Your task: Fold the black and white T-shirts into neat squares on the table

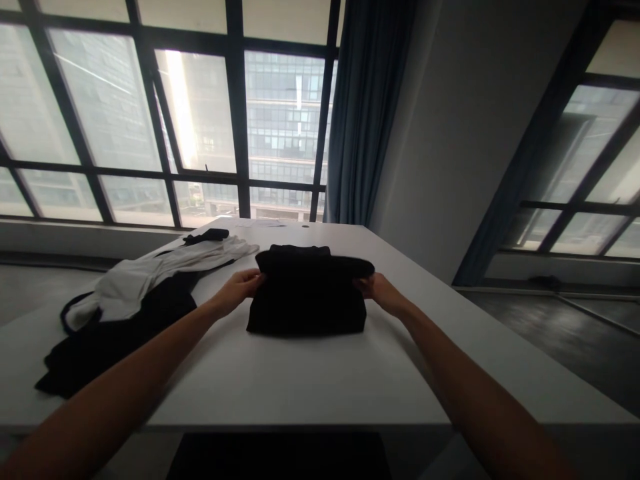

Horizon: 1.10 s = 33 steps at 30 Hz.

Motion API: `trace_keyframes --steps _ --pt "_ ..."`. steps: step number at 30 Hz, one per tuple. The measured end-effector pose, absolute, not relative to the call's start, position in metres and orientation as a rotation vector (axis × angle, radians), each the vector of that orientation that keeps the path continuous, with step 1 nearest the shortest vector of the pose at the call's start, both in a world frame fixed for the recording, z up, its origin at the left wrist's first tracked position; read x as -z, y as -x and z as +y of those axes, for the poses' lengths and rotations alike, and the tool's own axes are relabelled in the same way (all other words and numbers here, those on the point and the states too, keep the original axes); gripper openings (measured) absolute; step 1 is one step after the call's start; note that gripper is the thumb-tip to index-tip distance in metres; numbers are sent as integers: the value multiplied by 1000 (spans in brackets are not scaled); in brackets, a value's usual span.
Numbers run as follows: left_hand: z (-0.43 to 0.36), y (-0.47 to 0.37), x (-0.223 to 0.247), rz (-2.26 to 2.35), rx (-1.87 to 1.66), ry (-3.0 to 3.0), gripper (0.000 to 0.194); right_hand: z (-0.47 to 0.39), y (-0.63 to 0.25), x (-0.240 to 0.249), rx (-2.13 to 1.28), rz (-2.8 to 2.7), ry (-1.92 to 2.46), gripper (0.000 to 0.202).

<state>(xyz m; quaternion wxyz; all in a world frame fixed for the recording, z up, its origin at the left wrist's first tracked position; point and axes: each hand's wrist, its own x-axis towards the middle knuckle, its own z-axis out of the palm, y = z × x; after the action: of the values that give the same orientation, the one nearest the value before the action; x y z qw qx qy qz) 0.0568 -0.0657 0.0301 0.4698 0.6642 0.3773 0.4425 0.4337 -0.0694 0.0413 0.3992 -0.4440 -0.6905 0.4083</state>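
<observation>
No legible txt in view: no labels, brands, nos., signs etc. can be read, left or right, near or far.

The left grip [241, 288] and right grip [381, 291] hold the 2 sides of a folded black cloth [307, 303] over the white worktop [300, 390]. At left, a white garment [127, 281] overlaps a black garment [117, 340]. At the far side are windows [285, 113], with a blue curtain [367, 120] right of them.
</observation>
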Motion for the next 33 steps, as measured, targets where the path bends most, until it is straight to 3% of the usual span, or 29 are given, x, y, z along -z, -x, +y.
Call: trace_keyframes --steps 4,7,13,19,23,26,33 --pt "-47 -53 -11 1313 -1090 -1497 78 -49 -426 -17 -896 -1633 1429 56" --pt "-44 -47 -3 1361 -954 -1665 84 -47 -426 -10 -836 -1756 1486 55" --pt "-44 -46 5 1525 -779 -2113 61 -47 -429 -8 -638 -1960 1598 39" --pt "-57 -55 3 1689 -731 -2485 46 -56 -419 -10 -289 -2189 1714 37" --pt "-66 -71 1 1521 -803 -2723 54 -67 -398 -14 95 -2162 1522 46" --pt "-65 -79 8 1352 -660 -2763 64 -70 -381 -8 63 -2296 1364 60" --pt "-54 -74 28 1390 -283 -2635 74 -59 -378 17 -307 -2557 1593 80"
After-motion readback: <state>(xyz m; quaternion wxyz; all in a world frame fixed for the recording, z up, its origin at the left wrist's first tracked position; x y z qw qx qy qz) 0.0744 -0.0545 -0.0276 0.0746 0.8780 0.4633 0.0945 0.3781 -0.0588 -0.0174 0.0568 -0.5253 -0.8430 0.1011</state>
